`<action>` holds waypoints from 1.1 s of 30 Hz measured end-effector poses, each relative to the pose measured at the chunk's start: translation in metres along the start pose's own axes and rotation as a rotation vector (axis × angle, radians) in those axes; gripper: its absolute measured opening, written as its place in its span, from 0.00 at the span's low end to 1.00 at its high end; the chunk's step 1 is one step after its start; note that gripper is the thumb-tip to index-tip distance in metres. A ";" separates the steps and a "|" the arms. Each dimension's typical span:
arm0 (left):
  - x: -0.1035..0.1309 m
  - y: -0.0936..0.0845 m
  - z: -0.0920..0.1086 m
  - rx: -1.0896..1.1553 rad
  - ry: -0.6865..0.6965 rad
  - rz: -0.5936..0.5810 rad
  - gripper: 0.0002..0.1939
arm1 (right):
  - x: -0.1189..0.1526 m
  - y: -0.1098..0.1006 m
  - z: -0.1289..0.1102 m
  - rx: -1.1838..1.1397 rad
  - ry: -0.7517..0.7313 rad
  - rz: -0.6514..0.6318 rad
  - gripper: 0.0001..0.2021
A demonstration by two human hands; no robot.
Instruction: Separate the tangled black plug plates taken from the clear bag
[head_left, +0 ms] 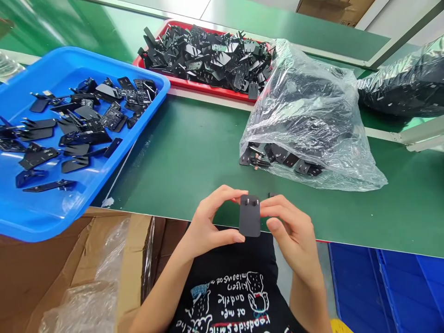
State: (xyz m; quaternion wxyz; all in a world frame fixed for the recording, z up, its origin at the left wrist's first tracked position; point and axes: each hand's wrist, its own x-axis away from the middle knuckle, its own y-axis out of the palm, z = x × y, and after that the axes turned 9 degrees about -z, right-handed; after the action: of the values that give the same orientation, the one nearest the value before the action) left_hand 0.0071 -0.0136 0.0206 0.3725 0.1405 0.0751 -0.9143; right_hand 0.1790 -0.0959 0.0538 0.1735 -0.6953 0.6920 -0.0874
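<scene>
A black plug plate (249,217) with two metal prongs near its top edge is held up over the table's front edge. My left hand (211,222) grips it from the left, index finger at the upper corner and thumb at the lower one. On the other side, fingertips of my right hand (291,226) press against the plate's right edge, while that thumb stands apart from it. Just behind the right fingers a small dark piece (272,194) lies on the table, mostly hidden. Similar plates spill from the mouth of a clear plastic bag (305,106) farther back.
To the left, a blue tray (138,125) holds scattered black plug parts with circuit boards. A red tray (211,89) heaped with such parts stands behind the green table (194,148). Another filled bag (402,88) sits right. Below are a cardboard box (132,268) and blue bins (364,286).
</scene>
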 end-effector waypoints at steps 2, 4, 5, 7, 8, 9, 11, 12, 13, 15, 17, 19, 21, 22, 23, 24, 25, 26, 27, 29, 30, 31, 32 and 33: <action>0.000 0.000 -0.001 -0.007 -0.015 0.004 0.31 | 0.000 0.006 -0.002 -0.138 0.053 -0.031 0.13; 0.000 0.001 -0.001 -0.004 -0.024 0.003 0.31 | -0.001 0.010 -0.004 -0.223 0.091 -0.042 0.15; 0.000 0.001 -0.001 0.002 -0.028 0.000 0.31 | -0.002 0.012 -0.005 -0.251 0.099 -0.038 0.16; 0.000 0.000 -0.001 0.017 -0.041 -0.008 0.30 | -0.003 0.014 -0.006 -0.296 0.098 -0.023 0.17; 0.000 0.000 -0.001 0.022 -0.048 -0.009 0.30 | -0.003 0.015 -0.007 -0.313 0.093 -0.014 0.17; 0.000 0.000 -0.001 0.026 -0.054 -0.010 0.30 | -0.004 0.016 -0.007 -0.324 0.089 -0.007 0.17; 0.001 0.000 -0.002 0.028 -0.062 -0.006 0.30 | -0.004 0.016 -0.008 -0.331 0.081 0.005 0.16; 0.001 0.000 -0.002 0.030 -0.065 -0.003 0.30 | -0.005 0.016 -0.008 -0.332 0.079 0.008 0.16; 0.001 0.000 -0.002 0.031 -0.067 -0.003 0.30 | -0.005 0.017 -0.008 -0.332 0.078 0.010 0.16; 0.002 0.001 -0.003 0.031 -0.067 -0.004 0.30 | -0.005 0.017 -0.008 -0.332 0.077 0.014 0.16; 0.001 0.001 -0.003 0.029 -0.062 -0.004 0.30 | -0.004 0.017 -0.007 -0.330 0.079 0.016 0.16; 0.000 0.000 -0.003 0.025 -0.058 -0.003 0.31 | -0.004 0.017 -0.006 -0.329 0.086 0.017 0.16; -0.002 0.000 -0.003 0.022 -0.057 -0.002 0.31 | -0.004 0.017 -0.006 -0.323 0.098 0.018 0.16; -0.002 0.000 -0.003 0.022 -0.057 0.000 0.31 | -0.004 0.017 -0.005 -0.316 0.104 0.019 0.16; -0.002 0.000 -0.003 0.021 -0.058 0.003 0.31 | -0.004 0.017 -0.005 -0.307 0.112 0.020 0.17; -0.001 0.001 -0.003 0.019 -0.060 0.005 0.31 | -0.004 0.017 -0.006 -0.296 0.118 0.021 0.17; 0.000 0.002 -0.002 0.013 -0.062 0.008 0.30 | -0.004 0.017 -0.006 -0.285 0.125 0.021 0.17; 0.003 0.002 -0.002 0.004 -0.063 0.008 0.30 | -0.004 0.017 -0.006 -0.278 0.130 0.020 0.18; 0.005 0.003 -0.002 -0.010 -0.059 0.008 0.30 | -0.005 0.017 -0.006 -0.274 0.133 0.020 0.18; 0.004 0.000 0.000 -0.057 -0.035 -0.008 0.30 | -0.004 0.016 -0.005 -0.272 0.134 0.017 0.18; -0.001 -0.005 0.001 -0.101 -0.023 -0.036 0.29 | -0.004 0.015 -0.004 -0.272 0.135 0.016 0.18; -0.011 -0.011 0.002 -0.167 -0.013 -0.073 0.29 | -0.003 0.014 -0.003 -0.271 0.136 0.015 0.17; -0.026 -0.021 0.004 -0.253 -0.006 -0.098 0.28 | -0.002 0.014 -0.001 -0.271 0.134 0.018 0.16; -0.046 -0.033 0.007 -0.358 -0.012 -0.124 0.26 | -0.001 0.013 0.000 -0.271 0.128 0.025 0.15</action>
State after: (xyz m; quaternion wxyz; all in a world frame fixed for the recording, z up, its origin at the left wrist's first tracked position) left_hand 0.0135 0.0381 0.0430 0.3351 0.0614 0.2429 -0.9083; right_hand 0.1673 -0.0950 0.0490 0.0347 -0.6967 0.7157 -0.0354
